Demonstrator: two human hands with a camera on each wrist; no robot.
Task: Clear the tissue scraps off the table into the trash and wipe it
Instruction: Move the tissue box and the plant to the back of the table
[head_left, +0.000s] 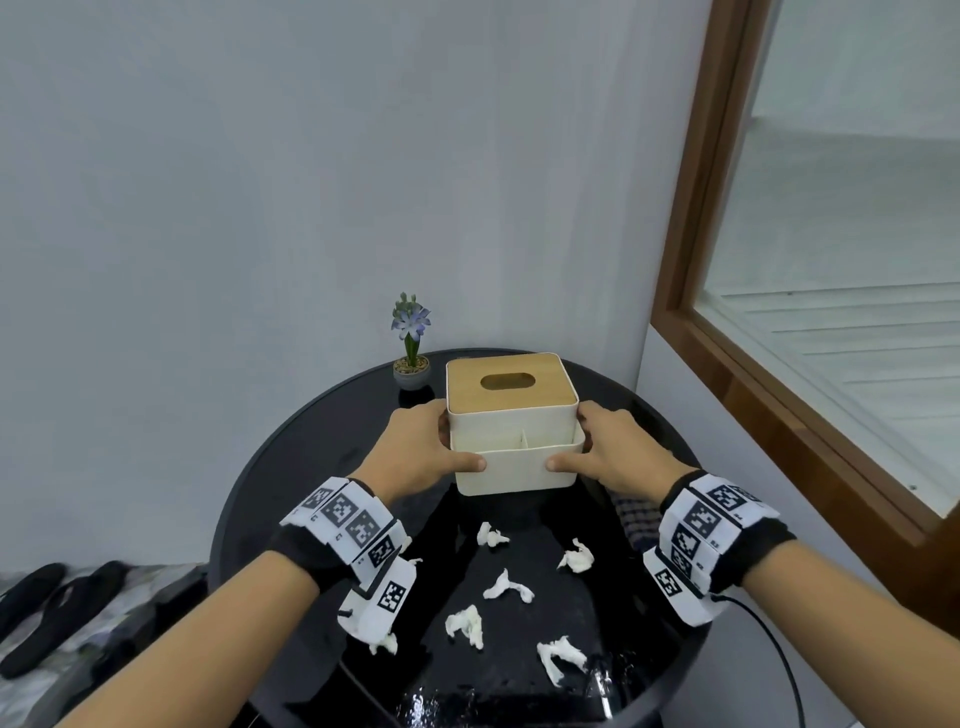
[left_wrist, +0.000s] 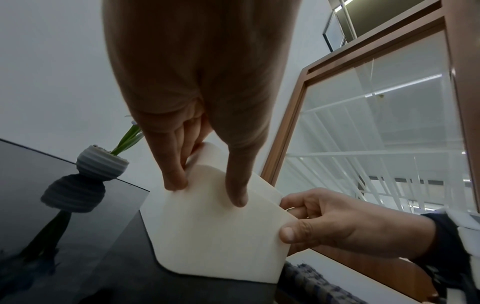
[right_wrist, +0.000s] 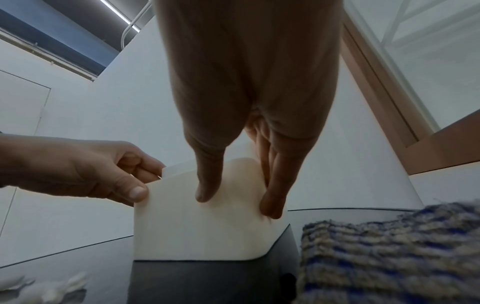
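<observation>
We hold the cream tissue box with both hands, left hand and right hand each pinching a side between thumb and fingers; we judge this a preliminary step, shifting it clear. The tissue scraps lie untouched on the black worktop just before the box, near the striped cloth; next we must gather them, though no trash bin is in view. No brand or writing is legible; only coded square markers on the wristbands.
</observation>
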